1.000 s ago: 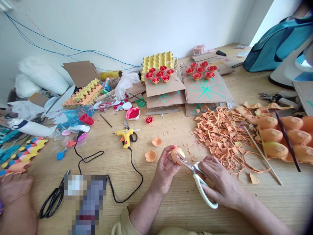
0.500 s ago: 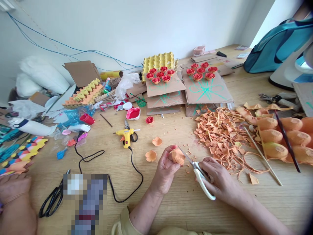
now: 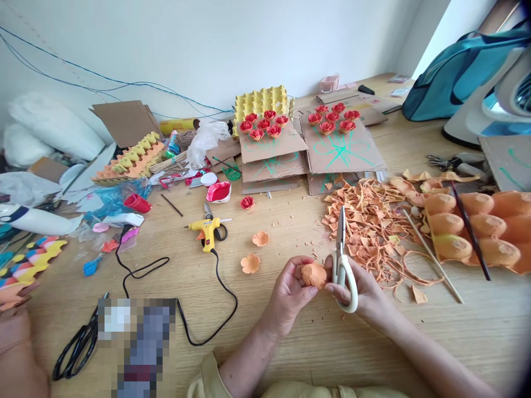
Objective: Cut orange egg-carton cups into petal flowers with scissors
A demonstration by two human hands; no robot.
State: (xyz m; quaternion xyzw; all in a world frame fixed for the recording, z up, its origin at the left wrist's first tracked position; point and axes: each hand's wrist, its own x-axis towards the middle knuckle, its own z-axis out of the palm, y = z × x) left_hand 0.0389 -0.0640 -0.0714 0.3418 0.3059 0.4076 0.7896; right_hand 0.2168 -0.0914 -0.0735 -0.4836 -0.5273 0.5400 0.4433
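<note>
My left hand [image 3: 290, 293] is closed around a small orange egg-carton cup [image 3: 314, 275], held just above the wooden table [image 3: 290, 342]. My right hand [image 3: 363, 293] grips white-handled scissors [image 3: 343, 260], whose closed blades point straight up and away from the cup. The right fingertips also touch the cup's right side. Two cut orange paper flowers [image 3: 250, 264] lie on the table to the left of my hands.
A heap of orange carton scraps [image 3: 369, 221] and an orange egg tray [image 3: 473, 226] lie right. A yellow glue gun [image 3: 206, 229] with black cord, black scissors [image 3: 78, 348], cardboard sheets with red roses [image 3: 332, 119] and a yellow egg tray [image 3: 259, 100] fill the rest. Another person's arm [image 3: 19, 354] is at far left.
The scissors left the cup and swung upright, blades now closed and pointing away. Both hands drew together on the cup. The view shifted slightly right.
</note>
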